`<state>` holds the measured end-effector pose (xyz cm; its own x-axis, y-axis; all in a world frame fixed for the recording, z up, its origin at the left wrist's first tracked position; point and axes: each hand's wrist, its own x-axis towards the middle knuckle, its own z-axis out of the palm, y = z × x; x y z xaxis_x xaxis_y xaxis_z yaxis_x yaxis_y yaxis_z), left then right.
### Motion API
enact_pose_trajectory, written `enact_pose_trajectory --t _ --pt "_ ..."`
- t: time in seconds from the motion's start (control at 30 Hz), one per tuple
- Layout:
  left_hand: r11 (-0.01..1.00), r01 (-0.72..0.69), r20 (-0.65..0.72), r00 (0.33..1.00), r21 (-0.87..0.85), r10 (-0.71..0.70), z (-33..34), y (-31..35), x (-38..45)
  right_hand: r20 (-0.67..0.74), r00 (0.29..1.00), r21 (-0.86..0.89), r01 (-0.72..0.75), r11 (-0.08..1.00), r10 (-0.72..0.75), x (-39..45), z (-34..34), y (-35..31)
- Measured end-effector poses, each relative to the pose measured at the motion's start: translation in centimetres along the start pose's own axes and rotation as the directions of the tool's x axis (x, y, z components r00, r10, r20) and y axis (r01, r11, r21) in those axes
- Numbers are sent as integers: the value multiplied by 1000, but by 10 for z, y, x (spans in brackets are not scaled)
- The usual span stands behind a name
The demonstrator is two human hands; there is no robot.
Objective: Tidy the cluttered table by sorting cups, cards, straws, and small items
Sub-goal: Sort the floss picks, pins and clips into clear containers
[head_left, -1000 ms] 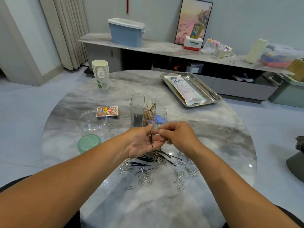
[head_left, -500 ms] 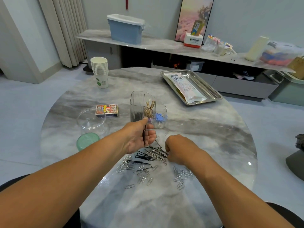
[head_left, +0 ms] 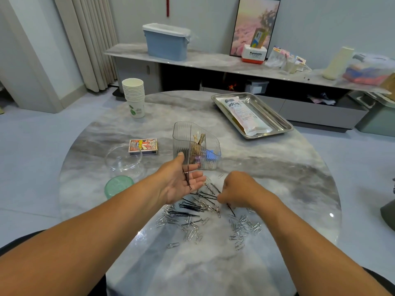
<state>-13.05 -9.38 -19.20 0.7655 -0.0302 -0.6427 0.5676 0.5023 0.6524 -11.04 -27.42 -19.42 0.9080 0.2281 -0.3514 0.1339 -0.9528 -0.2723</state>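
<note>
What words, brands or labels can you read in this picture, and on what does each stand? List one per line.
"Panasonic": on the white and red box on the sideboard.
Packet in the metal tray: print too blurred to read.
Paper cups: green logo and small text, too small to read.
Card box: coloured print, unreadable.
Yellow box by the picture: unreadable.

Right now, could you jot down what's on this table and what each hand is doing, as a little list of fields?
left hand: palm up, open, a few dark hairpins lying on it
right hand: fingers curled down at the pile, pinching a hairpin
pile: dark hairpins mixed with silver paper clips on the marble table
clear organizer: upright behind the hands, some pins inside
paper cups: one stack, far left
metal tray: holds a white packet
</note>
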Motion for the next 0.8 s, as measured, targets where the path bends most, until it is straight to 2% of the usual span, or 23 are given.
enact_pose_trajectory --t 0.07,0.13,0.27,0.4,0.63,0.8 --pt "1000 5 -14 1000 16 -5 -2 0 0 -24 998 272 -47 961 56 0 -11 6" --pt "999 17 -9 1000 37 -17 -2 -1 0 -20 996 485 -70 872 91 -2 -20 7" --pt "995 67 57 996 72 -71 5 -8 -1 114 991 700 -126 703 64 -11 -24 0" --pt "988 93 175 978 124 -114 13 -16 -5 118 992 783 -121 610 45 -15 -19 -12" --pt "992 95 245 963 80 -112 15 -18 -5 73 997 768 -65 637 14 -16 -17 -14" --pt "990 101 244 962 99 -123 11 -17 -3 127 991 760 -68 647 -45 -14 -21 -12"
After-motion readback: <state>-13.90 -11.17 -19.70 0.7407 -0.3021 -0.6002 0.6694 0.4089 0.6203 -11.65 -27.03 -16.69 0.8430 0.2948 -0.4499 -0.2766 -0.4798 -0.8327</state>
